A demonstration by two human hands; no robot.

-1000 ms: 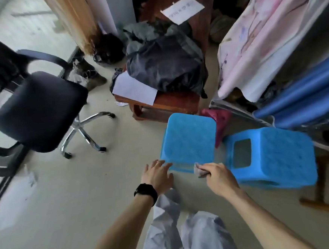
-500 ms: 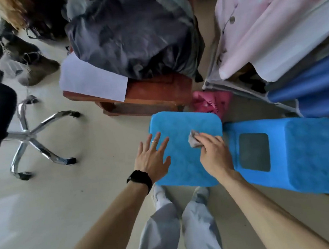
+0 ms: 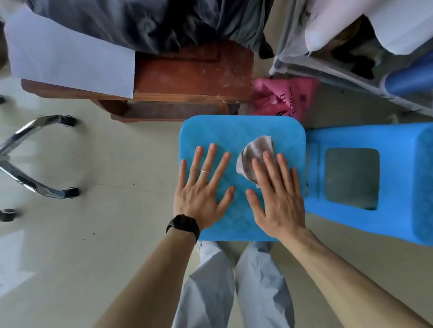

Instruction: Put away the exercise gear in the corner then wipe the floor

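An upright blue plastic stool [image 3: 236, 129] stands on the floor right in front of my legs. My left hand [image 3: 201, 188] lies flat on the left half of its seat, fingers spread and straight. My right hand [image 3: 276, 193] lies flat on the right half, its straight fingers pressing a small grey cloth [image 3: 256, 149] onto the seat. A second blue stool [image 3: 403, 173] lies on its side, touching the first one's right edge.
A brown wooden low table [image 3: 191, 76] with dark clothing and a white paper stands just behind the stool. A pink bag [image 3: 280, 98] lies beside it. A chrome chair base [image 3: 10, 157] is at left. A rack with fabric and blue rolls [image 3: 414, 78] fills the right.
The view has dropped closer over the stool. Both hands moved forward onto the seat. My right hand went from pinching the cloth to pressing it flat with straight fingers.
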